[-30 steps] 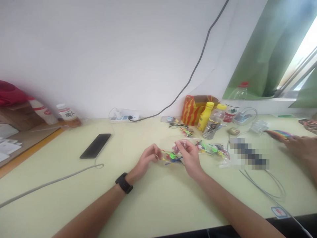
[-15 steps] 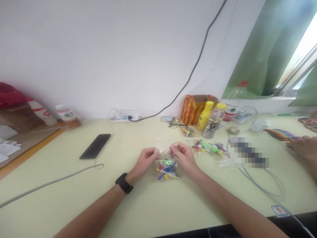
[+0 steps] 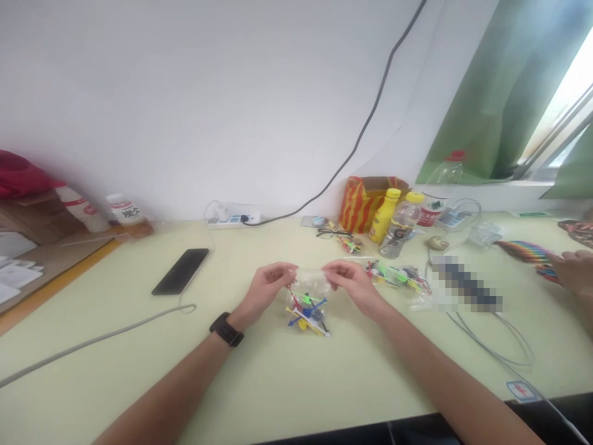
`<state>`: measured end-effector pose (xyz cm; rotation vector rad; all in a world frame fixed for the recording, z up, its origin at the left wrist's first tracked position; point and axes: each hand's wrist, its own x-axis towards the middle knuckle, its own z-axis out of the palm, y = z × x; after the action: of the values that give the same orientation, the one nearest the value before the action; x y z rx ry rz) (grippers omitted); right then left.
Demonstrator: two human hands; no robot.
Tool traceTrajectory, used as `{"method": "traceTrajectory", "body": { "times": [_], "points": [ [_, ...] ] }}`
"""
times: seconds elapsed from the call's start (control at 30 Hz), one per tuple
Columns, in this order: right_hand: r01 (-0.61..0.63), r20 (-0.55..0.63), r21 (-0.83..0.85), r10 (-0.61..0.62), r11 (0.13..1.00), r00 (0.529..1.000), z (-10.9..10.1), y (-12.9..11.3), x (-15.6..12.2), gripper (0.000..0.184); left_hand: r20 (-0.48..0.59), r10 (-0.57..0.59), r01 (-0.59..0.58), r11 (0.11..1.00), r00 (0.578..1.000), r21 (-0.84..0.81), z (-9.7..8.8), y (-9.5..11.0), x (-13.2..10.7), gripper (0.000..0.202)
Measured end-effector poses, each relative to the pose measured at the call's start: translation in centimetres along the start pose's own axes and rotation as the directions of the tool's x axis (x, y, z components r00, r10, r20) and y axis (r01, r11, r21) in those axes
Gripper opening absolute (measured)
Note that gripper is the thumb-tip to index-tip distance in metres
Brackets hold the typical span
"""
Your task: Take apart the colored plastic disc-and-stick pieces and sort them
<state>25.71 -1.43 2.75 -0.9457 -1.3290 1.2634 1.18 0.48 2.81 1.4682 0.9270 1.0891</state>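
A clear plastic bag (image 3: 311,283) with small coloured plastic pieces (image 3: 308,315) in it stands between my hands, just above or on the pale table (image 3: 259,389). The pieces are blue, red, green, yellow and white. My left hand (image 3: 271,285) pinches the bag's top left corner. My right hand (image 3: 353,284) pinches its top right corner, so the upper edge is stretched between them. A second clear bag of similar pieces (image 3: 399,276) lies beyond my right hand. Further back is a small heap of loose-looking coloured pieces (image 3: 349,244).
A black phone (image 3: 180,271) lies at left. At the back are glasses (image 3: 334,233), a striped bag (image 3: 357,204), a yellow bottle (image 3: 385,217) and clear bottles (image 3: 402,225). Another person's hand (image 3: 574,272) rests by coloured sticks (image 3: 525,250) at right. Cables (image 3: 491,346) cross the table.
My hands have moved apart along the bag's top edge, the left one leftward and the right one slightly up and right. The bag's upper part is now spread wider.
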Motion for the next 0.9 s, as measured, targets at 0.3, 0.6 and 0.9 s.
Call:
{"method": "traceTrajectory", "body": {
  "times": [0.3,0.6,0.9],
  "points": [
    [-0.029,-0.042,0.023,0.03,0.999,0.999,-0.4,1.0,0.3,0.022,0.012,0.006,-0.006,0.998,1.0,-0.064,-0.6,-0.7,0.3,0.022],
    [0.116,-0.051,-0.059,-0.119,0.992,0.992,-0.2,0.7,0.1,0.017,-0.063,0.049,-0.051,0.998,0.997,-0.021,0.1,-0.4,0.1,0.032],
    [0.168,-0.074,-0.14,-0.179,0.976,0.981,0.4,0.8,0.0,0.019,-0.044,-0.018,0.018,1.0,0.999,-0.011,0.4,-0.3,0.0,0.036]
  ]
}}
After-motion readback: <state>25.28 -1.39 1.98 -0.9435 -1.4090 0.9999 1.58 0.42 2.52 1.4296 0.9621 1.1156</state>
